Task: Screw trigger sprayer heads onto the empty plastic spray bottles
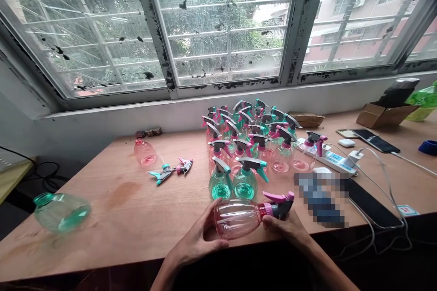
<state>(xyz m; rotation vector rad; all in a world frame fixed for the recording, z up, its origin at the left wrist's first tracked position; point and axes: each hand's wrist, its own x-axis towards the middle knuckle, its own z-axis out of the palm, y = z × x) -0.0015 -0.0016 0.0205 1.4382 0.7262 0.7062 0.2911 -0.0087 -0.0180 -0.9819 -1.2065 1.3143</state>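
A pink spray bottle lies on its side between my hands at the table's near edge. My left hand cups the bottle's base with curled fingers. My right hand grips the neck, below the grey and pink trigger head. Just behind it stand several assembled pink and green spray bottles in a tight cluster.
A headless green bottle lies at the left edge and a headless pink one further back. Two loose trigger heads lie mid-table. A power strip, phones, cables and a cardboard box fill the right side.
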